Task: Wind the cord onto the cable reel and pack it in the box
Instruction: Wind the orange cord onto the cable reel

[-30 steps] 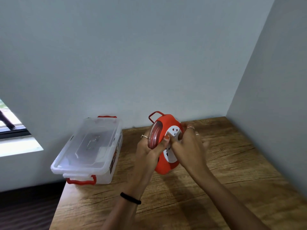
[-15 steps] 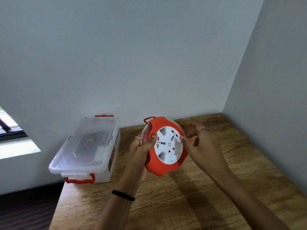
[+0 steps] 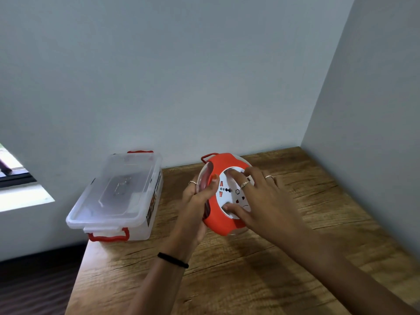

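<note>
Left hand (image 3: pixel 200 201) gripped the cable reel (image 3: pixel 225 196) by its rim; right hand (image 3: pixel 256 196) lay spread on its face (rigid, slick plastic, I judged).

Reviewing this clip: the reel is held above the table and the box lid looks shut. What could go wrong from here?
1. The cable reel is off the table, gripped at one edge by the left hand; the right hand presses its white face with spread fingers, so turning could twist it loose.
2. The box still has its lid on and both hands are busy, so packing needs a put-down first.
3. The box sits at the table corner; a nudge might tip it off.
</note>
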